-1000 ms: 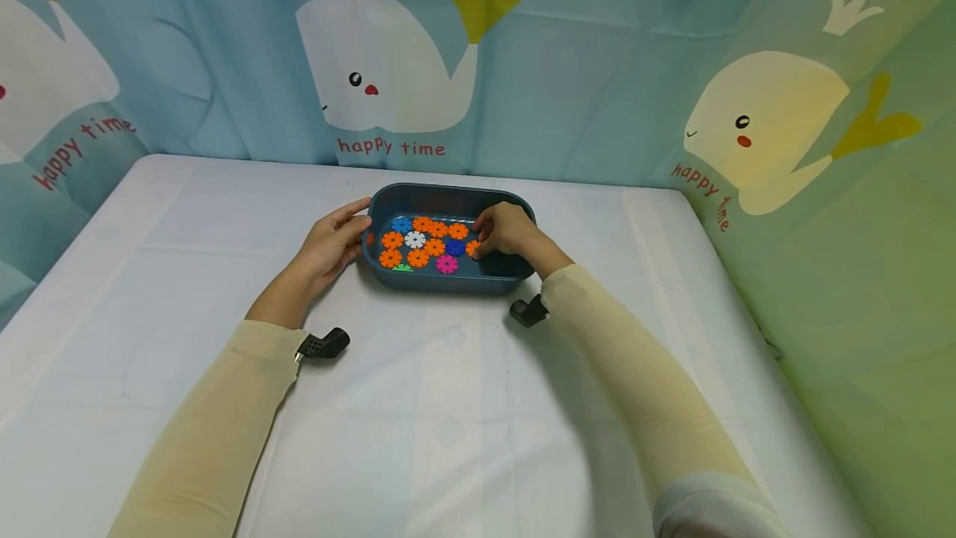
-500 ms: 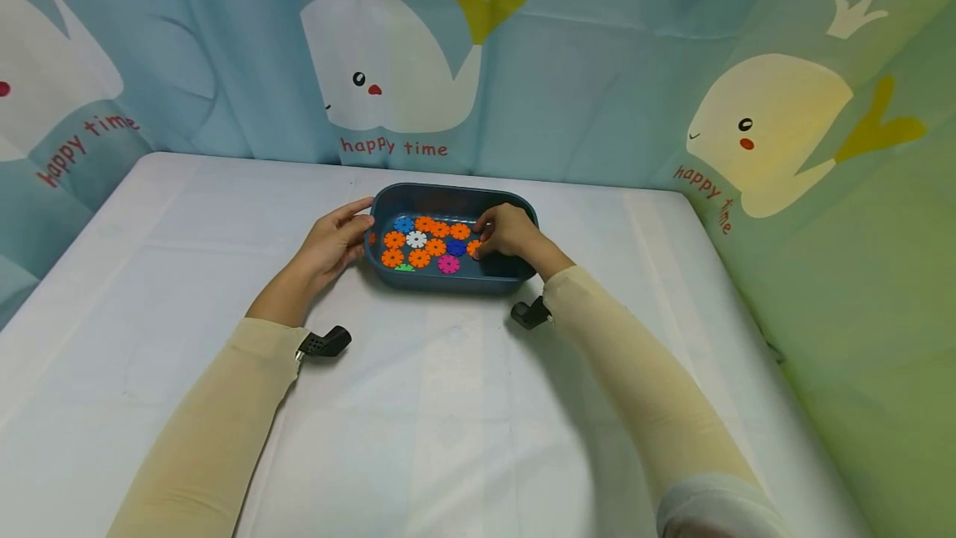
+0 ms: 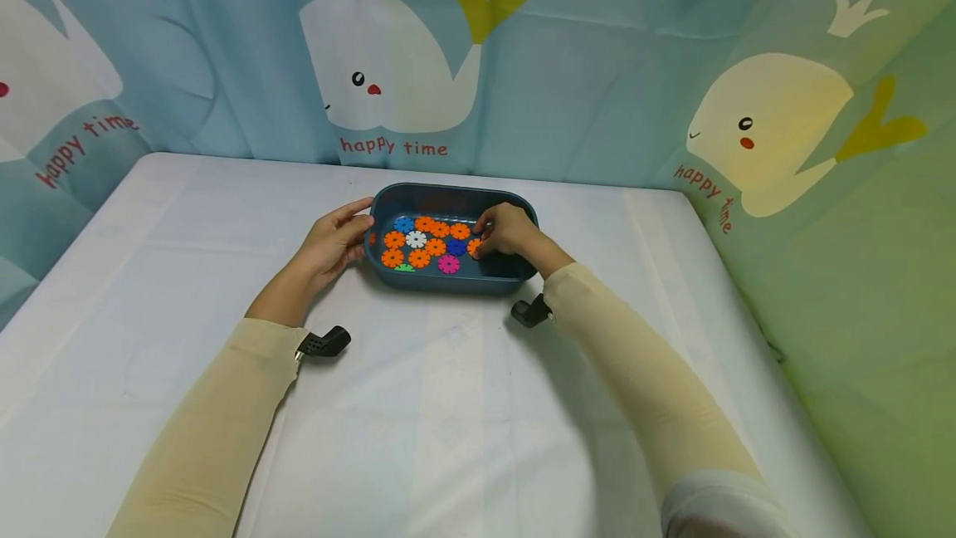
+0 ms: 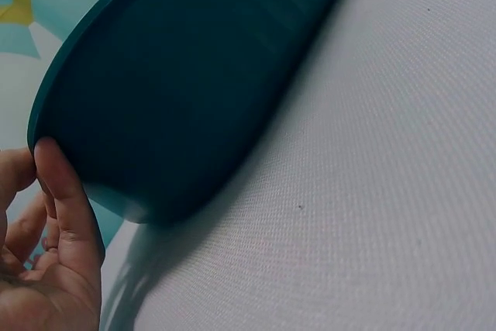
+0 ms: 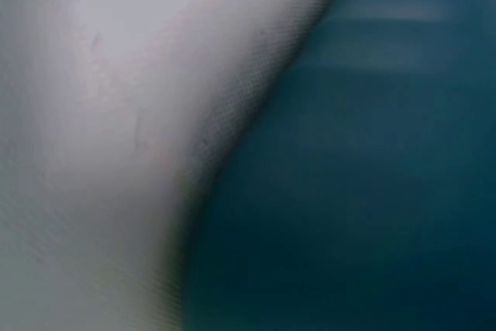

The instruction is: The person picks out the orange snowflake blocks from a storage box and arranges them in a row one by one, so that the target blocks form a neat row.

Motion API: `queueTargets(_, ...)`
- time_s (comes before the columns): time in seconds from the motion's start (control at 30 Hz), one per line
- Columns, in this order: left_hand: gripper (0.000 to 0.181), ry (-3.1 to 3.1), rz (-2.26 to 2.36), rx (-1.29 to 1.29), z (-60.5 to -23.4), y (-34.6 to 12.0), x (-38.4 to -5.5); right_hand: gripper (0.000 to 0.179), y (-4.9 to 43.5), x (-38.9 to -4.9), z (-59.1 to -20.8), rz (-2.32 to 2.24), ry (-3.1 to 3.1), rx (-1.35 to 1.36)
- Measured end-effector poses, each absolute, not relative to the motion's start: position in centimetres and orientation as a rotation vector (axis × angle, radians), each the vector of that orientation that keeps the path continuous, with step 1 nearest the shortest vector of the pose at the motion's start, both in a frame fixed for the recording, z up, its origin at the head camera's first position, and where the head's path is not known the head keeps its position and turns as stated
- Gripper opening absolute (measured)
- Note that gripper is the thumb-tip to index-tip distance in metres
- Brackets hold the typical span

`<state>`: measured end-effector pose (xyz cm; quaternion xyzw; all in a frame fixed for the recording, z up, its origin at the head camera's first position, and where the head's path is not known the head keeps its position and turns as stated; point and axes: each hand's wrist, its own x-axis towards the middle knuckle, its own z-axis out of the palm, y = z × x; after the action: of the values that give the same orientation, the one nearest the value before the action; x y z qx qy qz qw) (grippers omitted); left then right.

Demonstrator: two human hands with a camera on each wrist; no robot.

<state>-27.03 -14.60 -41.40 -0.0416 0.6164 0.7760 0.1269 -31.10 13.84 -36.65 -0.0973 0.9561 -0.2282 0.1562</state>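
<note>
A dark blue-green plastic tray (image 3: 441,282) with rounded corners holds several flower-shaped notched plastic discs, mostly orange. Among them are a white disc (image 3: 416,239), a magenta disc (image 3: 448,265), a dark blue disc (image 3: 456,248), a lighter blue disc (image 3: 403,224) and a partly hidden green disc (image 3: 404,267). My left hand (image 3: 327,246) grips the tray's left end, its thumb (image 4: 62,184) against the outer wall by the rim. Inside the right half, my right hand (image 3: 510,232) has curled fingers and thumb at an orange disc (image 3: 473,248), which they partly cover. The right wrist view shows no hand, only tray wall.
The tray stands near the back of a table with a white cloth (image 3: 463,405). Behind it hangs a blue curtain (image 3: 597,90) printed with whales, turning green along the right side. Black wrist cameras (image 3: 325,343) stick out from both beige sleeves (image 3: 217,413).
The whole head view has shifted very slightly. Both hands, the tray and the discs keep their places relative to each other.
</note>
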Motion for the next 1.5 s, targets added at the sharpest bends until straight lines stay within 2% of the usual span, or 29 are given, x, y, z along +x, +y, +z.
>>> queueTargets(0.4,0.055,1.766,2.275,-0.123,-41.3,-14.8,-27.0,0.024,13.8,-31.0,-36.3,-0.655,2.725,-0.328)
queueTargets(1.5,0.056,1.725,2.289,-0.106,-41.4,-14.7,-26.9,0.01,14.3,-30.8,-35.4,-0.709,2.618,-0.351)
